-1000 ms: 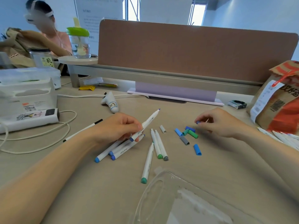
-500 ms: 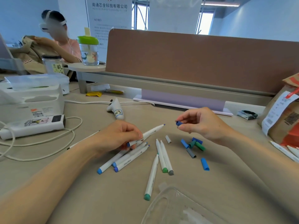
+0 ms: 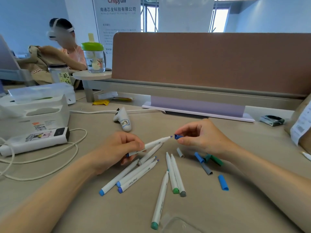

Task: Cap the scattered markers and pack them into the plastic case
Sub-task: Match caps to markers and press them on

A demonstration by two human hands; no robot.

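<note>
1. While the left hand (image 3: pixel 117 148) curls its fingers round a white marker (image 3: pixel 151 145) at centre frame, the marker's bare purple tip points right and slightly up.
2. Just off that tip, the right hand (image 3: pixel 203 138) pinches a dark blue cap (image 3: pixel 177 136) between thumb and forefinger, near the tip but not on it.
3. Below both hands, more uncapped markers (image 3: pixel 134 177) lie scattered on the desk (image 3: pixel 218 216).
4. Under the right wrist sits a cluster of loose caps (image 3: pixel 206 163) in blue, green and grey. One lone blue cap (image 3: pixel 223 182) lies apart, lower right.
5. At the bottom edge, only a corner of the clear plastic case (image 3: pixel 178 226) shows, just beside a teal-ended marker (image 3: pixel 159 199).
6. Above the left hand a white controller (image 3: pixel 123 121) rests on the desk.
</note>
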